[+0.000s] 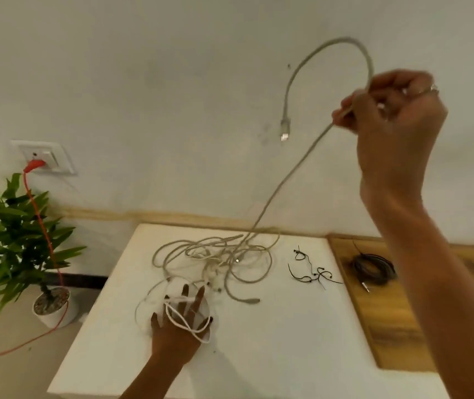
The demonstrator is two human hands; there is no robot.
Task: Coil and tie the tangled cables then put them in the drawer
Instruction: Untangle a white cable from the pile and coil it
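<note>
right grip (385, 108) is curled tight round a grey cable (293, 174), lifted high; left grip (179, 321) lies flat, fingers spread, on thin white cable (185, 321) loops on the worktop (273, 341). early days, i'd judge: tangle (215, 257) still knotted, ties (310, 269) unused, one dark coil (374, 269) done at right, no drawer visible. grey cable runs steeply up-right from the tangle, its plug (284, 128) arching over, pointing down.

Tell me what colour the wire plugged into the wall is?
Orange-red thin plugged-in wire, seen in the head view.

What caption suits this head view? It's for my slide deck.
Right hand lifts a grey cable from the tangle while left hand pins a white cable.
</note>
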